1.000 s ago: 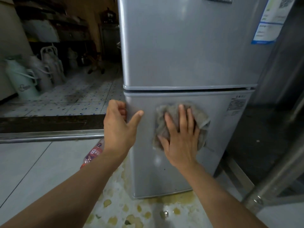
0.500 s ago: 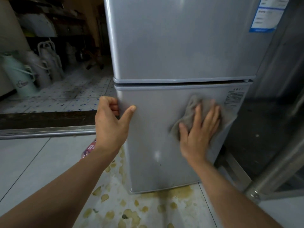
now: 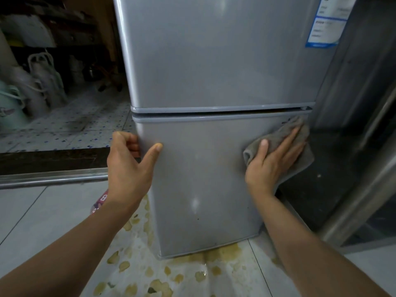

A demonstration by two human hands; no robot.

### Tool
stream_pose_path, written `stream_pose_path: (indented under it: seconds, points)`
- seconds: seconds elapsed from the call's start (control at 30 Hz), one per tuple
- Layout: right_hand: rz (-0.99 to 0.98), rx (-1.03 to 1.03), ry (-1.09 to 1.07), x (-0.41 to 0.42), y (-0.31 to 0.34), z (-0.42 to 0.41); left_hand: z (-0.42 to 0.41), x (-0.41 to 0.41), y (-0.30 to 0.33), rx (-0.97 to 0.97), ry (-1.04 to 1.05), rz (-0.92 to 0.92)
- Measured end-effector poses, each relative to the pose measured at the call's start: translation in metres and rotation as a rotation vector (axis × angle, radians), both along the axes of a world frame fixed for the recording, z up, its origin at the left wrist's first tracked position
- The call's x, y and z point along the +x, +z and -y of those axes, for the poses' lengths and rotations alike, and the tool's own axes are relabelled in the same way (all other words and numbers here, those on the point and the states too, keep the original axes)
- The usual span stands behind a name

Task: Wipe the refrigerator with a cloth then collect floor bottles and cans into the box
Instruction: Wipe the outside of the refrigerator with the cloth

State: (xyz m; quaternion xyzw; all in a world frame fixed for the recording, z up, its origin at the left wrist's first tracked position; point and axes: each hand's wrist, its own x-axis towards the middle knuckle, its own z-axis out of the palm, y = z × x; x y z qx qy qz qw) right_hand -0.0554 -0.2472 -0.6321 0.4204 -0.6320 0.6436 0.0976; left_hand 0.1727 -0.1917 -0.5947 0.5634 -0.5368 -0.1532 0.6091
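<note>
Refrigerator [image 3: 214, 61]: silver, two-door, upright on the floor [image 3: 42, 221]; upper and lower doors sit flush w/ a narrow seam between them. Blue-and-white label [image 3: 325, 22] at upper door's top right corner.

Right hand [image 3: 272, 161]: fingers straight and spread, palm flat, pressing the cloth [image 3: 280, 136] against lower door near its top right corner, just below the seam. Cloth is grey, bunched; one fold sticks out left of the thumb, lower edge hangs past the door's right side.

Left hand [image 3: 128, 166]: grips lower door's left edge; fingers curled round the side, thumb laid flat on the door front.

Bottle [image 3: 99, 202]: red/pink label, lying on floor beside the fridge's left side, mostly hidden behind left wrist. Box not in view.

Floor: pale tiles w/ yellowish stains [image 3: 150, 275] in front of and around the fridge base. Metal threshold rail [image 3: 53, 179] at left; beyond it, speckled tile and white jugs [image 3: 40, 82] in a dim room.
</note>
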Motion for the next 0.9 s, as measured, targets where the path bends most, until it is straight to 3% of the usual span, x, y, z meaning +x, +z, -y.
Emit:
stream_pose_path:
  seconds: [0.13, 0.3, 0.67, 0.8, 0.9]
  points:
    - [0.026, -0.123, -0.138, -0.018, 0.041, 0.018, 0.001, -0.002, -0.002, -0.017, 0.006, -0.005]
    - [0.085, -0.154, -0.046, -0.032, 0.014, 0.025, 0.003, -0.005, -0.008, -0.059, 0.033, -0.001]
    - [0.552, 0.17, 0.056, -0.027, -0.113, 0.006, 0.006, 0.0, -0.011, -0.062, 0.02, 0.066]
    - [0.657, 0.345, -0.074, -0.014, -0.097, 0.004, 0.003, 0.0, -0.007, -0.059, 0.006, 0.086]
    - [0.573, 0.265, -0.008, 0.012, -0.06, 0.001, 0.001, 0.003, -0.003, -0.039, 0.005, 0.092]
